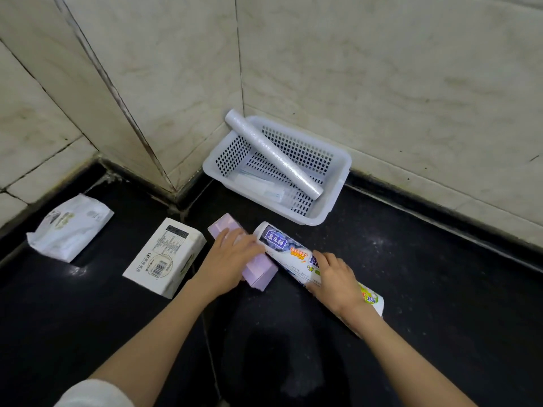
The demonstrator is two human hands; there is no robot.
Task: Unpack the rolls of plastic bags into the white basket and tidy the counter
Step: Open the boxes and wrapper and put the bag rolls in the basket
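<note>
A white perforated basket [338, 160] stands in the wall corner on the black counter [426, 289]. A bare clear roll of plastic bags [273, 155] leans across it, its upper end over the back rim. A flat clear packet [261, 186] lies on the basket floor. In front lies a printed packaged roll [291, 254], pointing towards the basket. My right hand [335, 277] grips its middle from above. My left hand [232, 259] rests on a pale purple box [258, 271] and touches the roll's far end.
A white carton [166, 257] with a barcode lies left of the purple box. Further left sits a white soft packet [70, 227]. Tiled walls close the counter at the back and on the left.
</note>
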